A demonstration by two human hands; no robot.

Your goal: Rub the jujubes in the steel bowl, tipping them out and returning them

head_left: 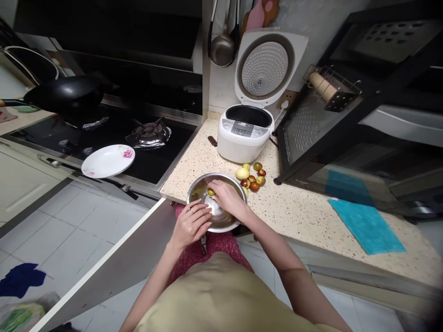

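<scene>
A stainless steel bowl [221, 227] sits at the counter's front edge, partly overhanging it. My right hand [226, 196] reaches into the bowl from the right, fingertips closed on a greenish-brown jujube [211, 192]. Over the bowl's near left rim lies my left hand [191, 223], its fingers stretched out and slightly apart, with a ring on one finger. Whether its thumb grips the rim I cannot tell. Just behind the bowl on the right, several jujubes [254, 186], red-brown to yellow-green, are grouped loosely on the counter.
Behind the jujubes stands a white rice cooker [238, 146], lid raised. Left is a gas stove [145, 161] with a floral plate [107, 161] on its front edge and a black wok [65, 94]. A blue cloth [367, 226] lies right, below a black rack [301, 138]. A cabinet door [114, 267] stands open.
</scene>
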